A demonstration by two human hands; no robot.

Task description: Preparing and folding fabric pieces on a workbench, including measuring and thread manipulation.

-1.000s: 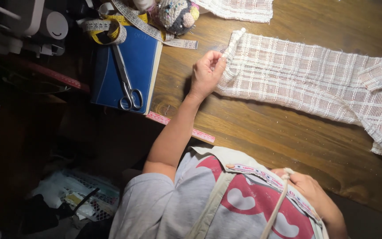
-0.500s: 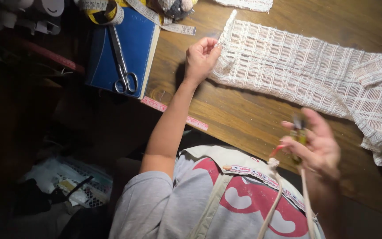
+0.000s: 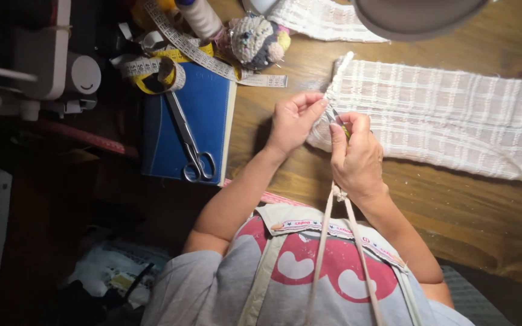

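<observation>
Just checked cloth (image 3: 442, 115) between both hands.

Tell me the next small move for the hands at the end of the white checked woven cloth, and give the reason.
Probably work the small tool in the right hand into the white checked woven cloth at its near end. The left hand already pinches that edge, and the tool tip sits right beside it. What the tool is cannot be told.
</observation>
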